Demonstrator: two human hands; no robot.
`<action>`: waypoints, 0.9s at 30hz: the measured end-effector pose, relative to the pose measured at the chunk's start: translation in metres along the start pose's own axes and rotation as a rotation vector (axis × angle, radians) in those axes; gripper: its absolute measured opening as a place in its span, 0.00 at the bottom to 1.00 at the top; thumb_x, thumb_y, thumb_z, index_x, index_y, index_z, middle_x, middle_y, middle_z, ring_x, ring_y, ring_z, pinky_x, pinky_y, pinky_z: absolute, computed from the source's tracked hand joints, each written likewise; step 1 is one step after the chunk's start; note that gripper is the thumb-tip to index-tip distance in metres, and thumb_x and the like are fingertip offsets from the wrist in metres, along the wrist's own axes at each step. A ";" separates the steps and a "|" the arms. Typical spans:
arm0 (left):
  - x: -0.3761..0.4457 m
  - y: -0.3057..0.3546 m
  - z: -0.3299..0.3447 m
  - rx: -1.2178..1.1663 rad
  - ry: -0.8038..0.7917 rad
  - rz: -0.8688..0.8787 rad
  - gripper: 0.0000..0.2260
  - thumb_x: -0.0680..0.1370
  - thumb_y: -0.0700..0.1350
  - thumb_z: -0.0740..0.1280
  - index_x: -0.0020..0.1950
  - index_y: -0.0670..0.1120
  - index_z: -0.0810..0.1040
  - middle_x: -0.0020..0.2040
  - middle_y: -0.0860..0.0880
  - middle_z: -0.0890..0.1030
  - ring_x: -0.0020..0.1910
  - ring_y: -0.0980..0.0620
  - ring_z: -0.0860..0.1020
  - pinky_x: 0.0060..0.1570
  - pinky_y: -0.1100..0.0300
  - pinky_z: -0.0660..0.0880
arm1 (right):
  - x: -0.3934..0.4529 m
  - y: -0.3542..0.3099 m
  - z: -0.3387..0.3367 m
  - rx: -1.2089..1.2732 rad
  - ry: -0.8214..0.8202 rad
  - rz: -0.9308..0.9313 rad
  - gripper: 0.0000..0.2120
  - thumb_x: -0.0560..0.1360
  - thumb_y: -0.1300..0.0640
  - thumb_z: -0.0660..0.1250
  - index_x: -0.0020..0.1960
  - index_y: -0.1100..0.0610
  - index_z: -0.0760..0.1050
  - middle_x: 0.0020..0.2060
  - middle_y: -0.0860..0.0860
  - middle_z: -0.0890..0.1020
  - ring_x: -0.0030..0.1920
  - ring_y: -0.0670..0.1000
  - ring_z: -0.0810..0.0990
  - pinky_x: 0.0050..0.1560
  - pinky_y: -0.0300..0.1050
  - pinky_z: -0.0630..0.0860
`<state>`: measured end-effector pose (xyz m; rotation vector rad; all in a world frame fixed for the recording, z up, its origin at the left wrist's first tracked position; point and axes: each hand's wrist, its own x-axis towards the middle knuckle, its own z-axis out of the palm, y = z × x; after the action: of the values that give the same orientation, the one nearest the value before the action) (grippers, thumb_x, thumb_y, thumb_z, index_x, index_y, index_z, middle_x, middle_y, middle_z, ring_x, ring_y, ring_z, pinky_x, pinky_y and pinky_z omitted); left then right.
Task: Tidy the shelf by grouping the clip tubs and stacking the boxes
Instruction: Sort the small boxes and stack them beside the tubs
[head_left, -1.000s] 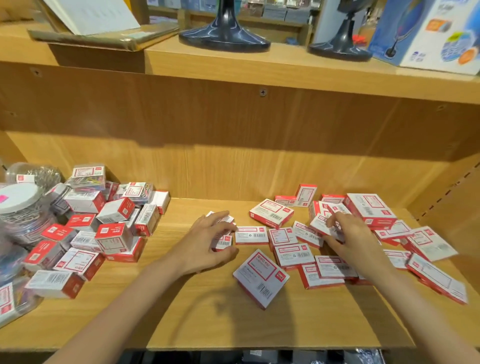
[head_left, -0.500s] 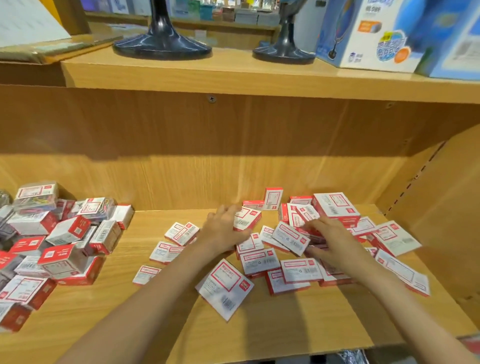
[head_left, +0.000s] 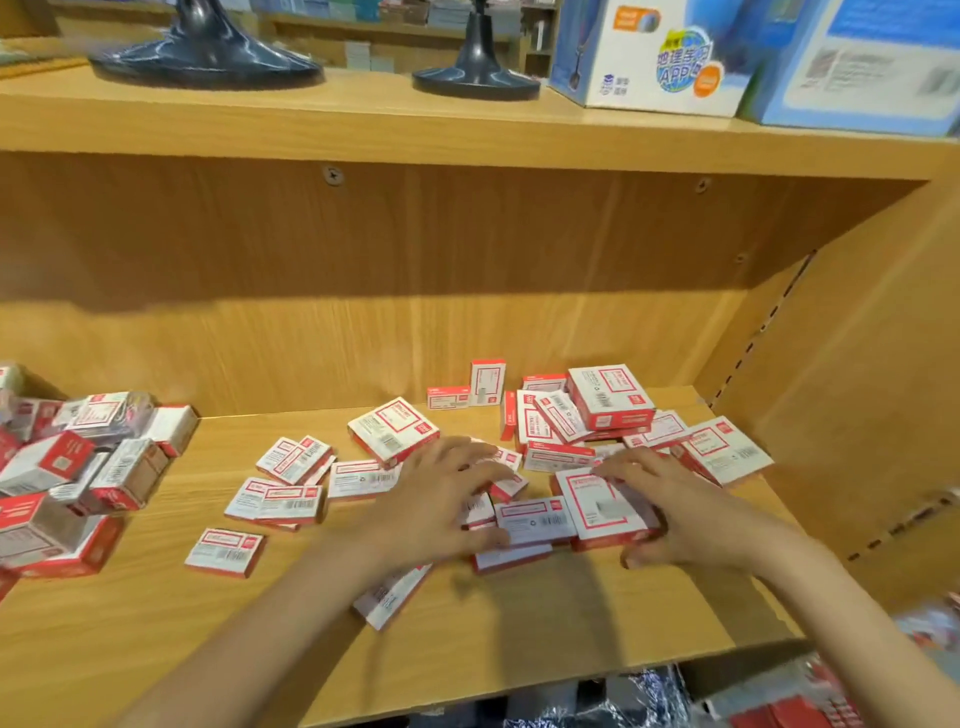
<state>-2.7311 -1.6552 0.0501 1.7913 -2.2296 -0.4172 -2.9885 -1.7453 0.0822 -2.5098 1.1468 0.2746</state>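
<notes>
Many small red-and-white boxes lie scattered flat on the wooden shelf (head_left: 519, 649). My left hand (head_left: 436, 501) lies with spread, straight fingers on several of them near the middle. My right hand (head_left: 680, 512) grips one larger flat box (head_left: 597, 504), fingers over its far edge and thumb at its near edge. That box lies on top of other boxes. A thicker box (head_left: 610, 397) tops a heap at the back right. Another box (head_left: 387, 597) pokes out from under my left forearm. A pile of boxes and clear clip tubs (head_left: 78, 467) fills the left end.
The shelf's right side wall (head_left: 857, 415) stands close to the box heap. On the upper shelf (head_left: 415, 130) stand two dark stand bases (head_left: 208, 57) and blue-and-white cartons (head_left: 654, 57). Packaged goods (head_left: 779, 701) show below the front edge.
The view has swung right, so the left pile now sits at the frame's edge. Both hands have drawn closer together over the middle boxes, and my right hand has taken hold of the larger flat box.
</notes>
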 end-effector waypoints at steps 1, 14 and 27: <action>0.002 0.003 0.004 0.045 -0.071 -0.028 0.31 0.70 0.67 0.62 0.71 0.60 0.60 0.73 0.55 0.57 0.72 0.50 0.50 0.71 0.46 0.50 | -0.001 0.003 0.007 -0.020 0.045 -0.011 0.41 0.68 0.48 0.73 0.72 0.44 0.53 0.72 0.41 0.56 0.72 0.46 0.54 0.71 0.47 0.55; 0.022 -0.022 -0.022 -0.417 0.273 -0.219 0.10 0.75 0.37 0.65 0.43 0.53 0.77 0.43 0.53 0.81 0.45 0.54 0.79 0.48 0.60 0.74 | -0.008 0.027 -0.012 0.829 0.292 0.018 0.24 0.64 0.59 0.77 0.55 0.48 0.71 0.55 0.49 0.76 0.49 0.40 0.77 0.45 0.35 0.76; 0.015 -0.012 -0.013 0.022 -0.092 -0.165 0.30 0.70 0.60 0.69 0.68 0.60 0.61 0.63 0.55 0.68 0.64 0.50 0.65 0.66 0.49 0.57 | -0.010 0.018 0.015 0.286 0.148 -0.110 0.23 0.66 0.47 0.75 0.57 0.44 0.68 0.59 0.40 0.70 0.59 0.41 0.69 0.59 0.36 0.68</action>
<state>-2.7186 -1.6736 0.0576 2.0145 -2.1609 -0.5199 -3.0096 -1.7433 0.0676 -2.3570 1.0155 -0.1005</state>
